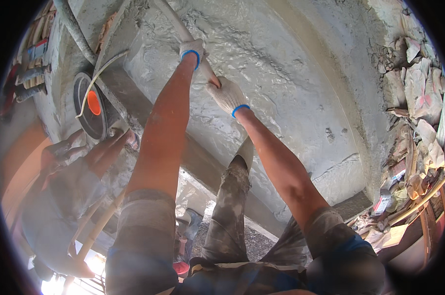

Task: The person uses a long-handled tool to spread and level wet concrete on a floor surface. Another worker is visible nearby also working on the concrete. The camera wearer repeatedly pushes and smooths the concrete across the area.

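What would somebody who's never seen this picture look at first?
Probably the left hand and right hand, up near the top middle in pale gloves with bright blue cuffs, gripping a long pole over rough, wet-looking grey mush. Next might be the bright orange circle inside a dark round thing on the left, then the messy heap of crumpled, torn scraps along the right edge.

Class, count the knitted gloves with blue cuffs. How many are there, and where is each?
2: one knitted glove on the left hand, one on the right hand, both closed around the pole. Others may be hidden.
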